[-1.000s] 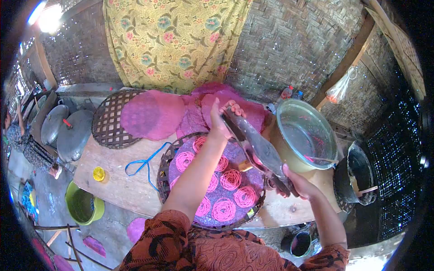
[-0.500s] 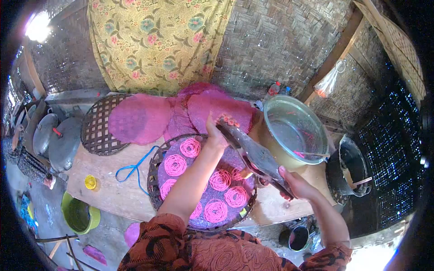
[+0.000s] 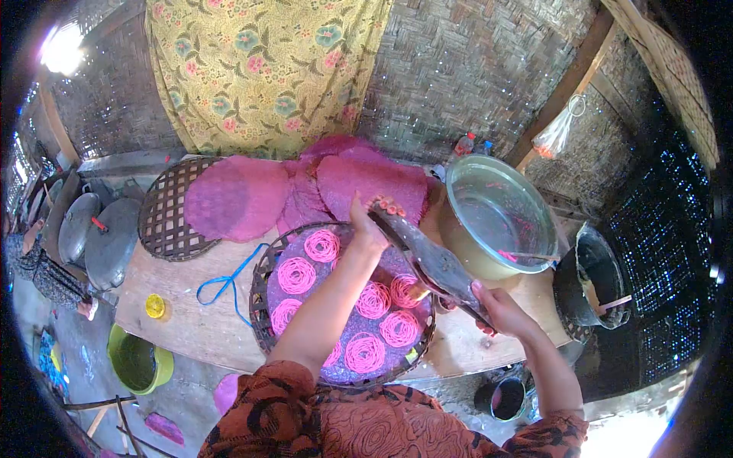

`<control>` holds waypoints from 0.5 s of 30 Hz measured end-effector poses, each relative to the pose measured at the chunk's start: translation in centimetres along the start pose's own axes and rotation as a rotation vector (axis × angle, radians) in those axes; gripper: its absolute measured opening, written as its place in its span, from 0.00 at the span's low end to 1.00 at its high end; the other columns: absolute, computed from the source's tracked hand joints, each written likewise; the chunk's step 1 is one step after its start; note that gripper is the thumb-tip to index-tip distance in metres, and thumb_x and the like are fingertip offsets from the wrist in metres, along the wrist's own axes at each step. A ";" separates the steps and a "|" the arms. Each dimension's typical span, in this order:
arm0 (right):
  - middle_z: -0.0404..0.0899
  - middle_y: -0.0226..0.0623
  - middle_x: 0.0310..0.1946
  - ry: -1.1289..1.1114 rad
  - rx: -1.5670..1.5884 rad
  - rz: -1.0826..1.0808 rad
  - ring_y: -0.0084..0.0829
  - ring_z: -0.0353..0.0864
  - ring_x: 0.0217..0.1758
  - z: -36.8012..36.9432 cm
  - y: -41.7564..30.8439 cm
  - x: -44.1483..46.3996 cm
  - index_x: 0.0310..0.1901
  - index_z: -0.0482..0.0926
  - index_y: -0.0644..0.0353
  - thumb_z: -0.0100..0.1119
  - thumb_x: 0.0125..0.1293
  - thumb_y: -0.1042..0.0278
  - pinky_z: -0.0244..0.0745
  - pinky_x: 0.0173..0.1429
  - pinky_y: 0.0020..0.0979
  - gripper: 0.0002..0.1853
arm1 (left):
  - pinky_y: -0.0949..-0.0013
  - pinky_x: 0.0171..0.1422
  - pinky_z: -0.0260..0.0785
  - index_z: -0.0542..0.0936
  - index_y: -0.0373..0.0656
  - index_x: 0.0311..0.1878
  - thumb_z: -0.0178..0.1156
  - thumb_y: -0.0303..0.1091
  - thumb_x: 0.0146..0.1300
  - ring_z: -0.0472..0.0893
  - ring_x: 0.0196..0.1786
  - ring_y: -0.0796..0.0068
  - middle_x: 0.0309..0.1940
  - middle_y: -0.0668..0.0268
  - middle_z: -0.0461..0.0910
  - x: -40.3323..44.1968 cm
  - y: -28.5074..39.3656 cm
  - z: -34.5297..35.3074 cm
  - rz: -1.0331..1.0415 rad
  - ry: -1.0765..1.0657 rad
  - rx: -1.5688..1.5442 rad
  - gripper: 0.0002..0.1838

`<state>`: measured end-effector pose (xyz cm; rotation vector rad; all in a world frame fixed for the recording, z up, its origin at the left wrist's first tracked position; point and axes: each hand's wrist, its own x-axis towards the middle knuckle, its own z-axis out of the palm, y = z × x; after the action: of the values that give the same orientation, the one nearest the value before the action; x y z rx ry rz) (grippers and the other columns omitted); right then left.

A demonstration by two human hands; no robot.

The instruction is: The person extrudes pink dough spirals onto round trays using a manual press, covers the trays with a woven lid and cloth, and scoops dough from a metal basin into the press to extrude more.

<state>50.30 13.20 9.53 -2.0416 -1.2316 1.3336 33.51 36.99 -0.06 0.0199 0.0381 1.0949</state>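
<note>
- Head view: left hand (image 3: 369,226) grips the upper end of the dark tool (image 3: 441,266), mid-frame
- Right hand (image 3: 500,311) grips its lower end
- Pink coils (image 3: 365,352) on tray (image 3: 260,299), lower centre
- Tub (image 3: 489,256), right of centre

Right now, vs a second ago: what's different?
A pink coil now shows under the press, where the tray looked bare. Left hand has come slightly toward the wearer. The whole view slid left. Nothing grabbed or released: left and right hand both still grip the press.
</note>
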 end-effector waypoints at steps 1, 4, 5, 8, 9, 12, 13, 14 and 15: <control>0.68 0.29 0.12 0.038 -0.050 0.012 0.21 0.67 0.12 -0.2 0.4 0.3 0.25 0.74 0.61 0.36 0.66 0.33 0.62 0.17 0.25 0.35 | 0.66 0.31 0.60 0.66 0.50 0.24 0.40 0.59 0.62 0.66 0.20 0.74 0.15 0.73 0.63 0.5 -0.2 -1.0 0.001 0.006 -0.002 0.23; 0.68 0.29 0.12 0.096 -0.098 -0.007 0.20 0.66 0.13 0.0 2.0 2.2 0.26 0.74 0.62 0.38 0.66 0.35 0.62 0.17 0.25 0.33 | 0.60 0.31 0.62 0.68 0.47 0.22 0.36 0.63 0.63 0.66 0.18 0.70 0.14 0.70 0.63 2.0 -0.6 -2.9 -0.075 -0.095 -0.096 0.29; 0.68 0.28 0.13 0.114 -0.091 -0.040 0.20 0.66 0.13 0.4 2.7 3.1 0.26 0.74 0.62 0.39 0.67 0.36 0.61 0.18 0.24 0.32 | 0.60 0.31 0.62 0.68 0.47 0.22 0.36 0.63 0.63 0.66 0.18 0.70 0.14 0.70 0.63 2.3 -0.2 -3.1 -0.075 -0.094 -0.102 0.29; 0.67 0.27 0.13 0.122 -0.020 -0.166 0.19 0.66 0.13 1.3 2.9 5.3 0.28 0.74 0.61 0.40 0.67 0.37 0.60 0.18 0.23 0.30 | 0.63 0.31 0.62 0.67 0.48 0.22 0.36 0.63 0.63 0.65 0.18 0.72 0.13 0.72 0.62 3.5 1.8 -0.6 -0.099 -0.228 0.016 0.29; 0.68 0.27 0.13 0.121 0.024 -0.240 0.19 0.66 0.13 1.5 2.6 5.6 0.29 0.74 0.60 0.39 0.68 0.38 0.60 0.17 0.23 0.30 | 0.66 0.30 0.61 0.65 0.50 0.22 0.39 0.62 0.63 0.65 0.18 0.75 0.13 0.74 0.61 3.7 2.5 0.7 -0.088 -0.321 0.080 0.26; 0.69 0.28 0.13 -0.038 0.143 -0.119 0.19 0.67 0.13 1.0 -0.9 5.7 0.32 0.74 0.56 0.33 0.68 0.35 0.57 0.15 0.21 0.31 | 0.70 0.30 0.60 0.64 0.51 0.23 0.43 0.61 0.62 0.65 0.19 0.77 0.13 0.76 0.59 4.5 4.2 2.8 -0.051 -0.349 0.144 0.24; 0.69 0.28 0.13 -0.089 0.196 -0.071 0.19 0.67 0.13 1.1 -1.9 5.8 0.33 0.74 0.55 0.30 0.68 0.33 0.56 0.14 0.21 0.32 | 0.70 0.30 0.60 0.64 0.51 0.23 0.42 0.61 0.62 0.65 0.19 0.77 0.13 0.76 0.59 4.5 4.7 3.1 -0.031 -0.285 0.140 0.24; 0.69 0.29 0.13 -0.100 0.107 -0.112 0.20 0.68 0.13 1.1 -2.4 6.3 0.32 0.75 0.55 0.29 0.66 0.30 0.57 0.14 0.23 0.35 | 0.70 0.30 0.60 0.65 0.51 0.23 0.41 0.60 0.63 0.64 0.19 0.77 0.13 0.75 0.60 4.6 5.2 2.6 -0.048 -0.305 0.077 0.24; 0.69 0.29 0.13 -0.104 0.105 -0.117 0.20 0.68 0.13 1.0 -2.8 6.6 0.32 0.75 0.55 0.29 0.66 0.30 0.57 0.14 0.23 0.35 | 0.70 0.30 0.60 0.65 0.51 0.23 0.41 0.60 0.63 0.64 0.19 0.77 0.13 0.75 0.60 4.7 5.4 1.5 -0.042 -0.306 0.081 0.24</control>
<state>49.15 20.12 7.60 -1.8199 -1.2761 1.4332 30.89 43.67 1.51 0.2576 -0.1910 1.0384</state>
